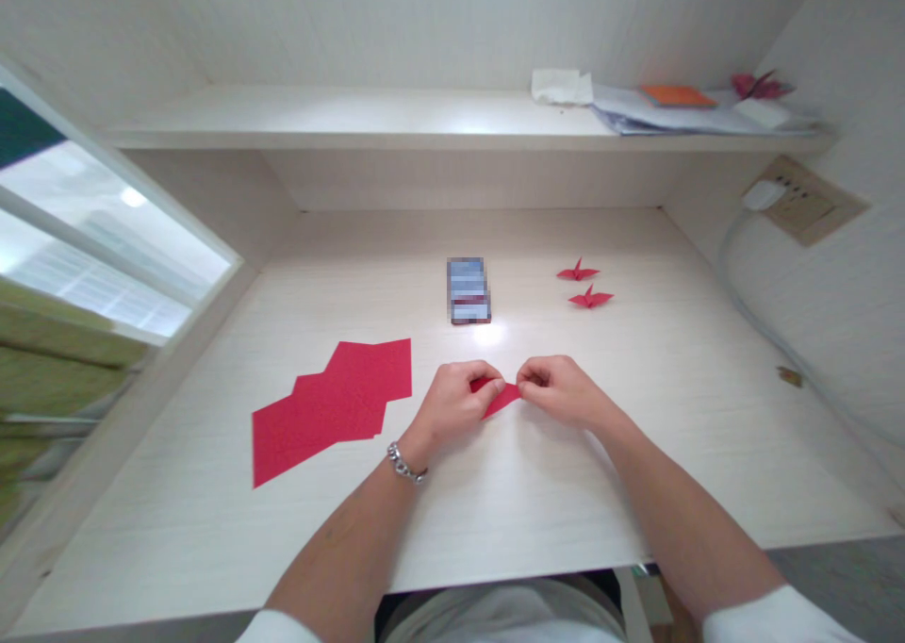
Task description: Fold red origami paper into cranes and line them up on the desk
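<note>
Between my hands is a small folded piece of red paper (501, 399), partly hidden by my fingers. My left hand (457, 396) is closed on its left part, thumb on top. At its right tip my right hand (560, 390) pinches the paper between thumb and fingers. Several overlapping sheets of red paper (339, 393) lie flat to the left of my left hand. Beyond my right hand stand two red paper cranes, a farther crane (578, 272) and a nearer crane (590, 299).
A phone (468, 289) with a blurred screen lies mid-desk. On the shelf (353, 115) above are papers (636, 115), an orange pad (679, 96) and a darker red folded paper piece (761, 86). A cable (742, 294) runs from the right wall's socket (806, 200).
</note>
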`<action>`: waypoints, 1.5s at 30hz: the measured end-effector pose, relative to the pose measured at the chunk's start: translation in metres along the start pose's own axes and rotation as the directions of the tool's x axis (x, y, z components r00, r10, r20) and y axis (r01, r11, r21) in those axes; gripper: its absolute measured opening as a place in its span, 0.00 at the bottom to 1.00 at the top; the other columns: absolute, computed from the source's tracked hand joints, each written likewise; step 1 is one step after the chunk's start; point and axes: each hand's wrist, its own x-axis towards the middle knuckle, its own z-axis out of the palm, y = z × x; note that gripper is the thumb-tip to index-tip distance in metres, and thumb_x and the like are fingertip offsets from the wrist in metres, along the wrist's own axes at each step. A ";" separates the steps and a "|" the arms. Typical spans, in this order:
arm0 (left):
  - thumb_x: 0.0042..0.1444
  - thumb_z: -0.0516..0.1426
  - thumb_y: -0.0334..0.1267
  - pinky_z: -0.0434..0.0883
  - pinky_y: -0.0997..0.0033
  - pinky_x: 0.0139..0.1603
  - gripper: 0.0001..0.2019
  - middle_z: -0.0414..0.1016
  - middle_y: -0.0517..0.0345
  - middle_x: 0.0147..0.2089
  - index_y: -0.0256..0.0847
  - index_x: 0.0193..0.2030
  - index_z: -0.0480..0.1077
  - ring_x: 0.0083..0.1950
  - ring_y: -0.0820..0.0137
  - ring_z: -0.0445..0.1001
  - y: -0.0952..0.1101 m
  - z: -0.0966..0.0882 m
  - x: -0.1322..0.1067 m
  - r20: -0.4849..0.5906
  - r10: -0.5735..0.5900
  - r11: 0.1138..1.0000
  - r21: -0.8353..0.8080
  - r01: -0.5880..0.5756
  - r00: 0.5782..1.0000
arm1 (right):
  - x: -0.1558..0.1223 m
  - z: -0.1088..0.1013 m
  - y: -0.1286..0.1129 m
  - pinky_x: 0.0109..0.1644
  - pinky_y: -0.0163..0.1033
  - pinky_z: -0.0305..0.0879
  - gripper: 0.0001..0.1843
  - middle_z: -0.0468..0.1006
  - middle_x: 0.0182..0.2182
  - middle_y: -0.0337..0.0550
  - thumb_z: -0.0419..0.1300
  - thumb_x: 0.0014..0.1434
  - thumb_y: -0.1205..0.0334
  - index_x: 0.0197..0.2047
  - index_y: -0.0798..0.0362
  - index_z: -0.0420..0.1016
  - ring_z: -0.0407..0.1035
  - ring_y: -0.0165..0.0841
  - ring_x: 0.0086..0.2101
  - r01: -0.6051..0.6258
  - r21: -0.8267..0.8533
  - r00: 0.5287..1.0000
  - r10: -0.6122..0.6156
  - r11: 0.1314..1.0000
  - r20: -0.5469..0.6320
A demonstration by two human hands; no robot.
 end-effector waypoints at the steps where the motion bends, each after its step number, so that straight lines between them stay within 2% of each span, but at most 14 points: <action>1: 0.55 0.56 0.35 0.68 0.72 0.37 0.08 0.80 0.56 0.33 0.39 0.31 0.77 0.34 0.68 0.75 -0.002 -0.002 0.001 -0.005 -0.005 1.000 -0.001 0.005 1.000 | 0.000 -0.003 0.003 0.27 0.33 0.56 0.08 0.73 0.21 0.37 0.55 0.49 0.69 0.27 0.54 0.76 0.64 0.28 0.24 -0.013 0.014 1.000 0.013 1.000 0.012; 4: 0.55 0.56 0.37 0.68 0.73 0.37 0.08 0.80 0.56 0.32 0.39 0.31 0.76 0.34 0.69 0.75 -0.009 -0.010 0.002 -0.041 -0.026 1.000 0.012 0.027 0.999 | -0.001 -0.014 0.013 0.26 0.33 0.55 0.07 0.73 0.21 0.37 0.56 0.48 0.68 0.28 0.54 0.76 0.63 0.29 0.24 -0.072 0.073 0.997 0.070 0.995 0.031; 8: 0.55 0.57 0.40 0.68 0.72 0.35 0.09 0.80 0.55 0.32 0.38 0.31 0.76 0.34 0.68 0.75 -0.011 -0.016 0.004 -0.114 -0.074 0.997 -0.027 0.071 0.991 | 0.001 -0.018 0.018 0.30 0.34 0.60 0.06 0.75 0.24 0.39 0.56 0.52 0.65 0.30 0.55 0.74 0.67 0.30 0.26 -0.143 0.272 0.988 0.154 0.952 -0.020; 12: 0.54 0.57 0.39 0.68 0.73 0.34 0.09 0.79 0.55 0.31 0.38 0.30 0.76 0.32 0.68 0.74 -0.006 -0.011 0.004 -0.065 -0.069 0.994 -0.089 0.063 0.995 | 0.002 -0.006 0.008 0.32 0.34 0.61 0.09 0.76 0.27 0.40 0.58 0.56 0.58 0.35 0.54 0.75 0.67 0.31 0.28 -0.059 0.265 0.998 0.057 0.962 0.016; 15: 0.54 0.56 0.38 0.68 0.74 0.33 0.09 0.80 0.55 0.31 0.38 0.31 0.77 0.32 0.69 0.74 -0.001 -0.005 0.003 -0.010 -0.034 0.996 -0.083 0.033 0.999 | 0.000 0.001 0.001 0.29 0.33 0.57 0.08 0.73 0.24 0.38 0.57 0.57 0.60 0.31 0.53 0.75 0.64 0.29 0.26 -0.015 0.159 1.000 0.014 0.987 0.007; 19: 0.52 0.55 0.34 0.66 0.76 0.28 0.09 0.78 0.57 0.27 0.38 0.30 0.78 0.27 0.72 0.72 0.001 -0.002 0.000 0.080 0.009 0.999 -0.043 -0.006 0.997 | -0.002 -0.001 0.000 0.27 0.32 0.54 0.07 0.72 0.22 0.36 0.58 0.55 0.62 0.29 0.53 0.75 0.62 0.28 0.24 0.042 0.079 0.996 -0.048 0.996 0.076; 24: 0.49 0.54 0.32 0.65 0.77 0.27 0.09 0.77 0.57 0.27 0.38 0.28 0.77 0.27 0.73 0.71 -0.002 -0.012 0.000 0.129 -0.013 0.997 -0.076 0.023 0.992 | -0.002 -0.020 0.010 0.28 0.33 0.57 0.07 0.72 0.22 0.38 0.59 0.54 0.60 0.29 0.54 0.75 0.63 0.29 0.25 -0.049 0.252 0.992 0.019 0.967 0.121; 26: 0.48 0.55 0.32 0.63 0.77 0.25 0.08 0.76 0.58 0.24 0.38 0.27 0.77 0.25 0.73 0.70 -0.006 -0.019 0.002 0.143 -0.037 0.995 -0.083 0.049 0.989 | -0.003 -0.031 0.015 0.29 0.34 0.58 0.08 0.71 0.22 0.38 0.60 0.54 0.58 0.28 0.55 0.74 0.63 0.29 0.25 -0.076 0.319 0.995 0.048 0.945 0.093; 29: 0.48 0.56 0.33 0.65 0.76 0.26 0.07 0.74 0.58 0.23 0.37 0.27 0.75 0.25 0.73 0.70 -0.009 -0.023 0.004 0.112 -0.112 0.978 -0.161 0.129 0.987 | -0.003 -0.041 0.021 0.29 0.35 0.59 0.11 0.71 0.21 0.38 0.62 0.53 0.56 0.28 0.55 0.73 0.63 0.29 0.24 -0.056 0.415 0.997 0.076 0.908 -0.031; 31: 0.50 0.56 0.35 0.67 0.75 0.29 0.06 0.75 0.57 0.25 0.37 0.28 0.75 0.28 0.71 0.72 -0.008 -0.021 0.006 0.063 -0.134 0.961 -0.237 0.145 0.989 | -0.003 -0.041 0.021 0.29 0.36 0.60 0.13 0.72 0.21 0.39 0.63 0.52 0.53 0.28 0.55 0.74 0.63 0.30 0.24 -0.052 0.447 0.995 0.087 0.893 -0.057; 36: 0.56 0.56 0.43 0.69 0.73 0.34 0.11 0.77 0.55 0.34 0.37 0.35 0.74 0.34 0.70 0.73 0.001 -0.004 0.005 -0.014 -0.125 0.928 -0.355 0.112 0.992 | 0.001 -0.023 0.014 0.28 0.36 0.61 0.16 0.74 0.22 0.40 0.64 0.51 0.49 0.28 0.55 0.74 0.65 0.29 0.23 -0.064 0.484 0.994 0.101 0.873 -0.051; 39: 0.50 0.63 0.43 0.68 0.74 0.31 0.12 0.76 0.55 0.31 0.35 0.33 0.73 0.31 0.70 0.72 0.002 0.001 0.004 -0.052 -0.196 0.916 -0.366 0.164 0.979 | 0.003 -0.014 0.012 0.29 0.36 0.63 0.17 0.76 0.22 0.41 0.64 0.51 0.48 0.29 0.55 0.75 0.66 0.30 0.23 -0.071 0.519 0.987 0.135 0.852 -0.086; 41: 0.48 0.64 0.42 0.70 0.73 0.32 0.13 0.76 0.54 0.31 0.35 0.35 0.72 0.33 0.69 0.74 0.000 0.002 0.004 -0.075 -0.245 0.872 -0.454 0.186 0.967 | 0.003 -0.012 0.012 0.29 0.36 0.64 0.17 0.77 0.23 0.42 0.64 0.51 0.48 0.29 0.55 0.76 0.67 0.30 0.23 -0.097 0.525 0.987 0.151 0.846 -0.060; 45: 0.49 0.64 0.41 0.71 0.72 0.33 0.13 0.76 0.53 0.35 0.34 0.39 0.72 0.33 0.70 0.74 -0.007 0.003 0.007 -0.099 -0.276 0.787 -0.595 0.165 0.956 | 0.002 -0.009 0.012 0.33 0.36 0.65 0.15 0.78 0.26 0.43 0.65 0.52 0.52 0.31 0.56 0.77 0.70 0.31 0.26 -0.169 0.482 0.984 0.123 0.860 0.127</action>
